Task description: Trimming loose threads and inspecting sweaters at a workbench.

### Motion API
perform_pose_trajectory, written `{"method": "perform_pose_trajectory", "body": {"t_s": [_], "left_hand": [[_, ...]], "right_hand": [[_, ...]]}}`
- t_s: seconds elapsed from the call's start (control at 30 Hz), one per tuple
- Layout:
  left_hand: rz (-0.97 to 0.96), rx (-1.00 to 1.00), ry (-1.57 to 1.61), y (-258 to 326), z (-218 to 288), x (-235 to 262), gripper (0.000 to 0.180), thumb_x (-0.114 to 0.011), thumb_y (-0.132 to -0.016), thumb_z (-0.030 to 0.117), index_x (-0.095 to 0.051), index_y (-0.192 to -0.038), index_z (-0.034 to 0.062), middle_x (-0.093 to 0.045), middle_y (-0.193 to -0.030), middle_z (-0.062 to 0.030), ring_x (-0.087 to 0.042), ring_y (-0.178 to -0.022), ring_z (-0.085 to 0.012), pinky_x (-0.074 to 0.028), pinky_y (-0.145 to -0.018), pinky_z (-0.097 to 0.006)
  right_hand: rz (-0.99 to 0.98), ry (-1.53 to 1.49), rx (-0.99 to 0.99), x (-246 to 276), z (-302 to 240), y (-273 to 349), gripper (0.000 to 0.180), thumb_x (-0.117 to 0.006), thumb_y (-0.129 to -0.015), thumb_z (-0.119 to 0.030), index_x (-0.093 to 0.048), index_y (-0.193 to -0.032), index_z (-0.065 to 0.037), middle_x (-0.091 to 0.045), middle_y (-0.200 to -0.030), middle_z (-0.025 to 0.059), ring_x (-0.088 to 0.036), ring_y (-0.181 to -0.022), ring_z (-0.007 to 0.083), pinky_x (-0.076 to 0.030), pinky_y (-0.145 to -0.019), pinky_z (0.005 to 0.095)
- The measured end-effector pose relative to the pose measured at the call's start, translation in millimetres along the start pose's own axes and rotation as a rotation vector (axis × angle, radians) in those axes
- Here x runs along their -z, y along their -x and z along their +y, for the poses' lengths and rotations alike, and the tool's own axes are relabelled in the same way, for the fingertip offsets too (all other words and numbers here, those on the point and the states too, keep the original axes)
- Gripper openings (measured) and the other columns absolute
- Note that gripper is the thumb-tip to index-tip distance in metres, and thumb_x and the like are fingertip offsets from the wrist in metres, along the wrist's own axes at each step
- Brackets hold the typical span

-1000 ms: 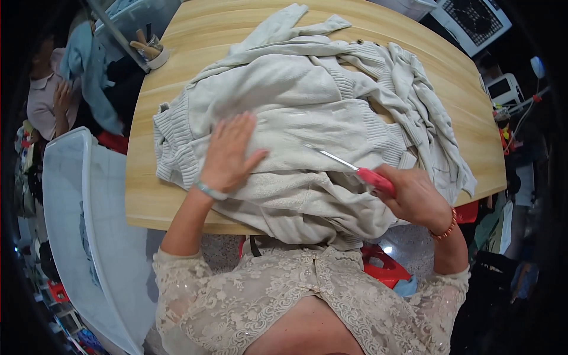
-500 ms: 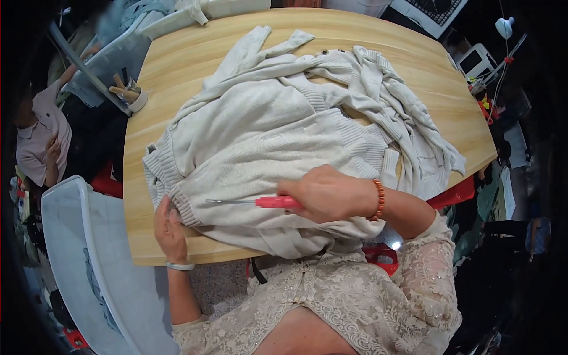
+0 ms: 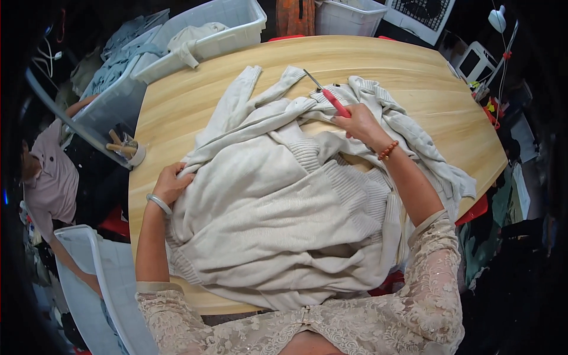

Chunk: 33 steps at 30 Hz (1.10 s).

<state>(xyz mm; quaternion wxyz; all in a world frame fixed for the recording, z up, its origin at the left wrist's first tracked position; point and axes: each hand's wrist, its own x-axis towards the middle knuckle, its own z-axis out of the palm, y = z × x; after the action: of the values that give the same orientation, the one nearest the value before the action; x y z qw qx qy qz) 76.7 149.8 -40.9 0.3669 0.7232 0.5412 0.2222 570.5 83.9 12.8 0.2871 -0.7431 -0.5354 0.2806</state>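
Note:
A cream knitted sweater (image 3: 248,201) lies rumpled across the near half of the wooden table (image 3: 171,112), its ribbed bands showing. My left hand (image 3: 173,184) grips its left edge, fingers curled on the cloth. In my right hand (image 3: 362,125) is a red-handled tool with a thin metal shaft (image 3: 336,103), pointing away and to the left. That hand is over a second pale knitted garment (image 3: 408,130), which has dark buttons and lies bunched behind and to the right of the sweater. The tool's tip is by a pale sleeve end (image 3: 291,75).
A round container of wooden-handled tools (image 3: 137,155) stands at the table's left edge. Plastic bins (image 3: 260,26) with clothes stand beyond the far left, another bin (image 3: 89,236) at near left. A co-worker's sleeve (image 3: 56,168) shows at left. A lamp (image 3: 497,19) is at far right.
My left hand has moved farther up the sweater's left side from its ribbed lower corner. My right hand has carried the red-handled tool away from me to the second garment. The view has shifted.

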Motion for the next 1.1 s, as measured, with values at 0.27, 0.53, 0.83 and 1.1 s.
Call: {"method": "perform_pose_trajectory", "body": {"t_s": [0.27,0.53,0.83,1.1], "left_hand": [[0.385,-0.566,-0.25,62.0,114.4,-11.1,0.027,-0.058,-0.068,-0.011,-0.055,-0.091,0.0016,-0.055,-0.105,-0.0152,-0.058,-0.106,-0.0325,-0.045,-0.09,-0.037],[-0.173,-0.409,-0.283,139.5,120.9,-27.0,0.043,-0.082,-0.068,0.009,-0.061,-0.106,0.0055,-0.038,-0.146,-0.0272,-0.039,-0.136,-0.0427,-0.033,-0.11,-0.042],[-0.014,-0.247,0.119,116.3,122.2,-40.6,0.053,-0.065,-0.074,-0.009,-0.058,-0.125,0.0042,-0.06,-0.099,-0.0059,-0.056,-0.084,-0.0171,-0.047,-0.076,-0.029],[0.311,-0.514,-0.411,198.1,129.6,-18.8,0.033,-0.063,-0.063,-0.012,-0.062,-0.093,0.0021,-0.056,-0.097,-0.0159,-0.059,-0.091,-0.0323,-0.049,-0.077,-0.036]], "right_hand": [[0.063,0.334,0.375,-74.9,-45.7,-45.0,0.037,-0.07,-0.078,-0.025,-0.062,-0.103,0.001,-0.067,-0.099,0.0247,-0.065,-0.096,0.0392,-0.051,-0.085,0.0461],[-0.091,0.237,0.565,-85.9,-17.3,-27.3,0.021,-0.063,-0.077,-0.012,-0.061,-0.094,-0.001,-0.065,-0.091,0.0227,-0.062,-0.091,0.0412,-0.049,-0.081,0.0468],[-0.089,0.135,0.587,30.3,-41.1,108.4,0.022,-0.071,-0.076,-0.007,-0.058,-0.091,0.0,-0.06,-0.081,0.0157,-0.06,-0.073,0.0307,-0.047,-0.07,0.0368],[-0.127,-0.171,0.155,29.1,18.5,119.7,0.019,-0.064,-0.089,-0.013,-0.066,-0.102,0.001,-0.061,-0.074,0.001,-0.054,-0.061,0.0057,-0.049,-0.054,0.0226]]}}
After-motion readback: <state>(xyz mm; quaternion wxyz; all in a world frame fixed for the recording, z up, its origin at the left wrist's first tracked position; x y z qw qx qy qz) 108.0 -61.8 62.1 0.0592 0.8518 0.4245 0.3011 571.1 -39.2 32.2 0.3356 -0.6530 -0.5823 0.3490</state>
